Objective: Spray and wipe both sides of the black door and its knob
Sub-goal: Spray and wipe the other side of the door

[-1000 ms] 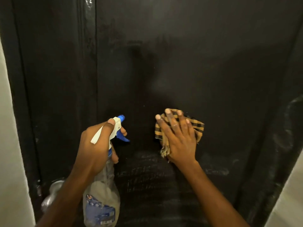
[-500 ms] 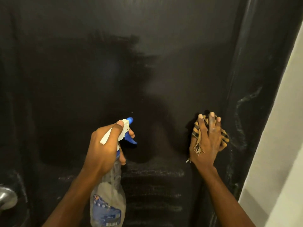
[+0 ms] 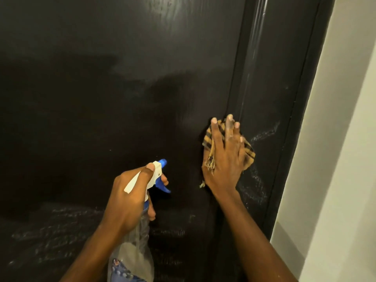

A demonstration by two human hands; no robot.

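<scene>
Cloth (image 3: 209,138) higher on streaky door (image 3: 101,98) beside white wall (image 3: 335,139)

In front of the flat black door (image 3: 122,98), the left hand (image 3: 130,200) grips a clear plastic spray bottle (image 3: 133,251) at lower centre, and to its right the right hand (image 3: 225,159) presses a yellow-and-black checked cloth (image 3: 208,140) flat over the door's right edge, where it meets the black frame (image 3: 284,98), with a white wall (image 3: 345,139) further right.

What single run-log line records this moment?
left hand: grips spray bottle | right hand: presses checked cloth on black door
</scene>
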